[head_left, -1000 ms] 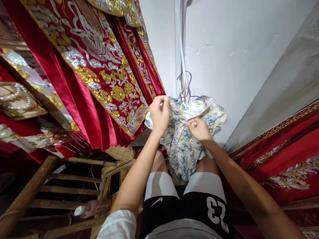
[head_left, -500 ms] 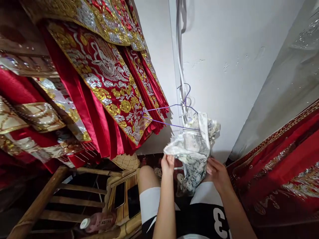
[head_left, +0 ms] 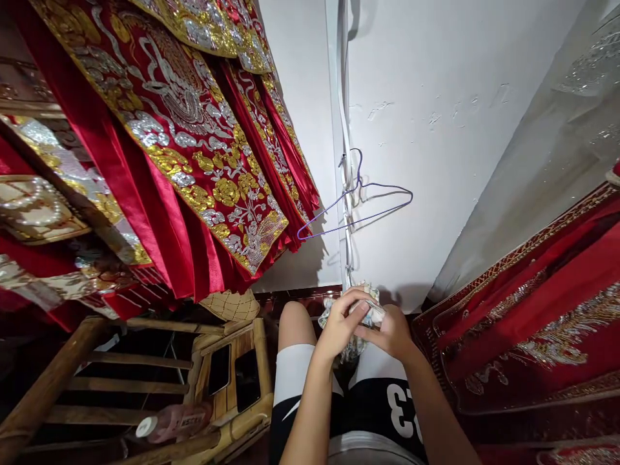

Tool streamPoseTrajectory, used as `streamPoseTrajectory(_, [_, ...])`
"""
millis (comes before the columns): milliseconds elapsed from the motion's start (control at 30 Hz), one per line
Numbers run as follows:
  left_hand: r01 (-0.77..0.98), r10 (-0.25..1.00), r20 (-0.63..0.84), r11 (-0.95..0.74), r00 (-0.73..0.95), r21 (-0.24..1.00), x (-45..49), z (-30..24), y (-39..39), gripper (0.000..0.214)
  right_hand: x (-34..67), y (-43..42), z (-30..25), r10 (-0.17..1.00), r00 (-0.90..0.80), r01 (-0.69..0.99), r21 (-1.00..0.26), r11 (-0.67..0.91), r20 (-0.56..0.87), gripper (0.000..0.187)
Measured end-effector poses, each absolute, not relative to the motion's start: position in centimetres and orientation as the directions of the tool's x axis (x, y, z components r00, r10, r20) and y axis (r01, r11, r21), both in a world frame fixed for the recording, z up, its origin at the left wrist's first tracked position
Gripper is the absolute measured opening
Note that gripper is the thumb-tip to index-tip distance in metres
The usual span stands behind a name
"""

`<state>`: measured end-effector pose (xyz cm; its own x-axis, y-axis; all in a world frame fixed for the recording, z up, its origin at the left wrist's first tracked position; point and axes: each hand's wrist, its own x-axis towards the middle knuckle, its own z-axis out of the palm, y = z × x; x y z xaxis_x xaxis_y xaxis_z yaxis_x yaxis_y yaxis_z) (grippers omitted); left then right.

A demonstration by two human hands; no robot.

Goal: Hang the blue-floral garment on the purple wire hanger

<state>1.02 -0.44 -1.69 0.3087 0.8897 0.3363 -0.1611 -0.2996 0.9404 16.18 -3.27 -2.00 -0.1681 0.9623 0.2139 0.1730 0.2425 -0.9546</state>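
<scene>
bamboo chair (head_left: 237, 426) | phone (head_left: 219, 369) beside second phone (head_left: 247, 380) | pink bottle (head_left: 177, 423) on its side

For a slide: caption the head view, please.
Left hand and right hand hold a bunched floral garment; a bare purple hanger hangs above.

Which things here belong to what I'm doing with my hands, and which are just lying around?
Part of the job:
patterned cloth, held in your left hand and right hand
purple hanger, probably, hanging bare above them

Just around:
pinkish bottle
two phone-like slabs
bamboo chair
embroidered red costume
</scene>
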Motion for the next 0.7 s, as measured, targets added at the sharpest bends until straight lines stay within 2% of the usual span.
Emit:
streamPoseTrajectory(67, [0.003,0.833,0.397,-0.432,0.386,0.902,0.2,-0.8,-0.1,0.034,15.5,-3.5,0.0,0.973,-0.205,0.09,-0.987,0.13,0.109,0.017])
streamPoseTrajectory(133, [0.062,0.797,0.4,-0.475,0.452,0.878,-1.0,-0.6,0.9,0.041,15.5,-3.2,0.9,0.97,-0.241,-0.022,-1.0,0.016,0.02,0.017])
streamPoseTrajectory(233, [0.136,0.733,0.204,-0.376,0.649,0.917,-2.7,-1.9,2.2,0.054,16.8,-1.9,1.3,0.933,-0.356,-0.147,-0.983,-0.109,-0.051,0.027])
streamPoseTrajectory(333, [0.302,0.626,-0.038,-0.321,0.779,0.897,-4.3,-4.1,2.3,0.065,19.6,0.1,2.1,0.915,-0.392,-0.156,-0.973,-0.173,-0.099,0.035])
streamPoseTrajectory(367, [0.36,0.613,-0.093,-0.329,0.785,0.873,-5.1,-4.7,2.1,0.066,20.7,1.0,2.7,0.926,-0.362,-0.129,-0.979,-0.158,-0.102,0.036])
streamPoseTrajectory(433, [0.466,0.635,-0.159,-0.352,0.756,0.812,-6.9,-5.3,1.8,0.065,22.7,3.0,3.8,0.972,-0.233,-0.001,-1.0,-0.015,-0.014,0.031])
streamPoseTrajectory(533, [0.653,0.76,-0.159,-0.408,0.63,0.638,-9.8,-4.4,1.7,0.053,24.1,6.9,4.6,0.935,-0.012,0.258,-0.902,0.346,0.355,0.02])
streamPoseTrajectory(600, [0.763,0.837,-0.094,-0.438,0.539,0.476,-11.1,-2.7,1.9,0.04,23.6,9.9,4.4,0.864,0.032,0.34,-0.818,0.464,0.503,0.025])
streamPoseTrajectory(700, [0.843,0.88,-0.038,-0.44,0.473,0.31,-11.5,0.7,2.4,0.035,21.4,13.8,3.2,0.893,0.004,0.337,-0.841,0.422,0.45,0.036])
